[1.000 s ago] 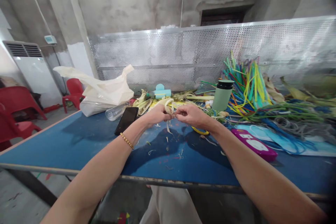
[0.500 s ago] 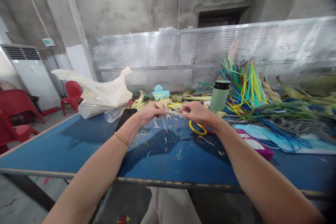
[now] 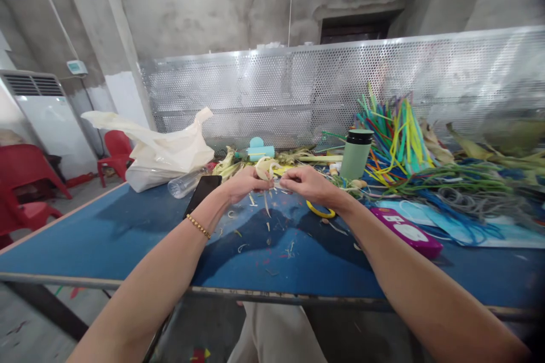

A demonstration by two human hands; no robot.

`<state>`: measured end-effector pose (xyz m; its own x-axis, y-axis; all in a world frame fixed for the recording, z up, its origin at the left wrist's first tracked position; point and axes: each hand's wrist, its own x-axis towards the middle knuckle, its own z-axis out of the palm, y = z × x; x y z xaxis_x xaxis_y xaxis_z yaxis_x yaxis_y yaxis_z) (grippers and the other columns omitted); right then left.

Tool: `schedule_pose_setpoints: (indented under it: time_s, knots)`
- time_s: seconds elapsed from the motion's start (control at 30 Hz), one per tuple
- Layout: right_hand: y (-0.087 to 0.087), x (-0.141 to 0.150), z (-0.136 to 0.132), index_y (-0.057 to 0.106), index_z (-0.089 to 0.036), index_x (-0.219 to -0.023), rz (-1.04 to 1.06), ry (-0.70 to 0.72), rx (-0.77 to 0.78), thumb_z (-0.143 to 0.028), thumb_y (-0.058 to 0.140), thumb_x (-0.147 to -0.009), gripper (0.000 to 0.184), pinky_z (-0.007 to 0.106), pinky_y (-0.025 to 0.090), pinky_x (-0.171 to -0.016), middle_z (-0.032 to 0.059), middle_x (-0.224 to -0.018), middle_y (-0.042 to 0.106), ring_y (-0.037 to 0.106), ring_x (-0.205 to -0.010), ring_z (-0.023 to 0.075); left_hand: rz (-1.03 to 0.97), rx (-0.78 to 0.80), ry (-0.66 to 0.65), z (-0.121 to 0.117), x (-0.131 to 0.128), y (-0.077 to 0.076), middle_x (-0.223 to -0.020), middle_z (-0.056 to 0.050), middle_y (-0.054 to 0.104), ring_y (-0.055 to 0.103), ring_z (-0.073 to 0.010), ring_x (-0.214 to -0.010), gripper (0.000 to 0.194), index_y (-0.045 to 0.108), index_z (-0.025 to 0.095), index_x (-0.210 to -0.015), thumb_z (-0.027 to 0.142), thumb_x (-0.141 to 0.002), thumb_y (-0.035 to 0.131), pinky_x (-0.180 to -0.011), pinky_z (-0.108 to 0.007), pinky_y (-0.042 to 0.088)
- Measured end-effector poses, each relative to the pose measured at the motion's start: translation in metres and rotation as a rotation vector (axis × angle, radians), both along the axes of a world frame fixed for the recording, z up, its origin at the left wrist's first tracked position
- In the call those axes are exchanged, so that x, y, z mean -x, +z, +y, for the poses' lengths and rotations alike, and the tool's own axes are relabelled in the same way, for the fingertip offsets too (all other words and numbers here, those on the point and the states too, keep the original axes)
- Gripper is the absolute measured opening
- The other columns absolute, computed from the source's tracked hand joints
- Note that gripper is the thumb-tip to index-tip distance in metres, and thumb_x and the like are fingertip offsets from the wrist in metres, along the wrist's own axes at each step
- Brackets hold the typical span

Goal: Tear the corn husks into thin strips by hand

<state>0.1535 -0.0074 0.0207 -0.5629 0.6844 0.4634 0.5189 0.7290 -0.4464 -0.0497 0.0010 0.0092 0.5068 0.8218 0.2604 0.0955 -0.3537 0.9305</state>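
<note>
Pale strips that look like corn husk point(image 3: 266, 168) curl up from the fingers of my left hand point(image 3: 247, 182), which is closed on them; one thin end hangs down toward the table. Close beside it, my right hand point(image 3: 307, 182) is closed in a pinch at the other side of the husk, its fingertips near the left ones. What exactly lies between the right fingers is too small to make out. Under the right wrist are yellow-handled scissors point(image 3: 320, 211), partly hidden. Husk scraps point(image 3: 290, 249) lie scattered on the blue table point(image 3: 145, 255) below both hands.
Left stand a plastic bag point(image 3: 170, 150), a clear bottle point(image 3: 181, 184) and a black phone point(image 3: 203, 193). Right are a green tumbler point(image 3: 356, 154), a purple pack point(image 3: 406, 232), face masks point(image 3: 455, 224) and bundled coloured strips point(image 3: 400, 136). A perforated metal panel point(image 3: 272, 102) closes the back.
My right hand has moved left, closer to my left hand, shortening the pale stretch between them. The husk stands up more above the left fingers.
</note>
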Motion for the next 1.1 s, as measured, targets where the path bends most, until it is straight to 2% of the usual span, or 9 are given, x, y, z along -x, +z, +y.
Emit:
schedule_pose_setpoints:
  time_s: [0.2, 0.4, 0.53, 0.67, 0.77, 0.83, 0.9, 0.97, 1.1]
  knots:
    - [0.003, -0.006, 0.000, 0.050, -0.017, -0.064, 0.084, 0.077, 0.174, -0.043, 0.051, -0.087, 0.034, 0.025, 0.033, -0.054, -0.0014, -0.058, 0.053, 0.046, -0.054, 0.0098, -0.087, 0.008, -0.074, 0.003, 0.004, 0.002, -0.065, 0.001, 0.051, 0.043, -0.0076, -0.059, 0.021, 0.059, 0.011, -0.063, 0.024, -0.064, 0.075, -0.055, -0.024, 0.029]
    - [0.011, -0.014, -0.005, 0.047, -0.018, -0.060, 0.112, 0.054, 0.227, -0.053, 0.055, -0.085, 0.044, 0.024, 0.023, -0.046, -0.0046, -0.050, 0.043, 0.034, -0.047, 0.0074, -0.158, 0.019, -0.111, 0.004, 0.008, 0.003, -0.070, -0.001, 0.053, 0.044, -0.0075, -0.061, 0.020, 0.061, 0.010, -0.060, 0.023, -0.064, 0.076, -0.057, -0.025, 0.031]
    - [0.017, -0.022, -0.004, 0.050, -0.018, -0.058, 0.236, 0.064, 0.250, -0.052, 0.058, -0.083, 0.044, 0.024, 0.026, -0.047, -0.0038, -0.049, 0.044, 0.036, -0.047, 0.0076, -0.163, 0.038, -0.103, 0.006, 0.012, 0.003, -0.068, -0.001, 0.052, 0.043, -0.0071, -0.060, 0.019, 0.062, 0.010, -0.063, 0.023, -0.065, 0.076, -0.056, -0.025, 0.030]
    - [0.007, -0.017, 0.000, 0.068, -0.016, -0.072, 0.389, 0.020, 0.327, -0.055, 0.061, -0.080, 0.040, 0.024, 0.034, -0.050, 0.0004, -0.058, 0.057, 0.047, -0.052, 0.0099, -0.119, 0.050, -0.158, 0.001, 0.010, 0.003, -0.068, 0.000, 0.053, 0.045, -0.0079, -0.062, 0.019, 0.064, 0.010, -0.071, 0.024, -0.067, 0.076, -0.058, -0.025, 0.031]
    - [-0.006, -0.003, 0.001, 0.071, -0.016, -0.078, 0.352, 0.126, 0.462, -0.055, 0.064, -0.078, 0.040, 0.025, 0.039, -0.054, 0.0042, -0.071, 0.065, 0.054, -0.061, 0.0123, -0.088, 0.044, -0.223, -0.006, 0.005, 0.004, -0.072, -0.001, 0.055, 0.047, -0.0090, -0.067, 0.018, 0.065, 0.011, -0.076, 0.022, -0.068, 0.076, -0.062, -0.025, 0.034]
    - [-0.013, 0.006, 0.001, 0.071, -0.017, -0.081, 0.479, 0.202, 0.509, -0.054, 0.066, -0.077, 0.037, 0.025, 0.042, -0.058, 0.0052, -0.080, 0.068, 0.057, -0.067, 0.0135, -0.051, 0.018, -0.245, -0.010, 0.002, 0.006, -0.071, -0.001, 0.054, 0.047, -0.0086, -0.066, 0.017, 0.064, 0.011, -0.074, 0.022, -0.068, 0.075, -0.063, -0.025, 0.034]
    - [-0.016, 0.013, 0.002, 0.069, -0.017, -0.080, 0.653, 0.192, 0.473, -0.049, 0.071, -0.073, 0.033, 0.025, 0.043, -0.059, 0.0042, -0.080, 0.067, 0.057, -0.067, 0.0129, -0.014, 0.014, -0.237, -0.013, 0.000, 0.007, -0.070, 0.000, 0.054, 0.046, -0.0083, -0.065, 0.016, 0.063, 0.011, -0.072, 0.022, -0.068, 0.075, -0.062, -0.025, 0.035]
    - [-0.017, 0.016, 0.003, 0.068, -0.017, -0.076, 0.776, 0.119, 0.385, -0.046, 0.074, -0.070, 0.030, 0.025, 0.041, -0.056, 0.0008, -0.068, 0.063, 0.053, -0.059, 0.0108, 0.026, 0.013, -0.230, -0.014, 0.000, 0.007, -0.068, 0.000, 0.054, 0.046, -0.0080, -0.063, 0.017, 0.063, 0.011, -0.070, 0.023, -0.068, 0.075, -0.061, -0.025, 0.035]
    - [-0.012, 0.015, 0.003, 0.065, -0.016, -0.062, 0.768, -0.057, 0.229, -0.047, 0.072, -0.071, 0.033, 0.025, 0.038, -0.051, -0.0002, -0.054, 0.057, 0.048, -0.051, 0.0102, 0.009, 0.024, -0.196, -0.011, 0.000, 0.006, -0.072, -0.001, 0.055, 0.047, -0.0081, -0.065, 0.020, 0.062, 0.011, -0.068, 0.025, -0.068, 0.076, -0.061, -0.025, 0.036]
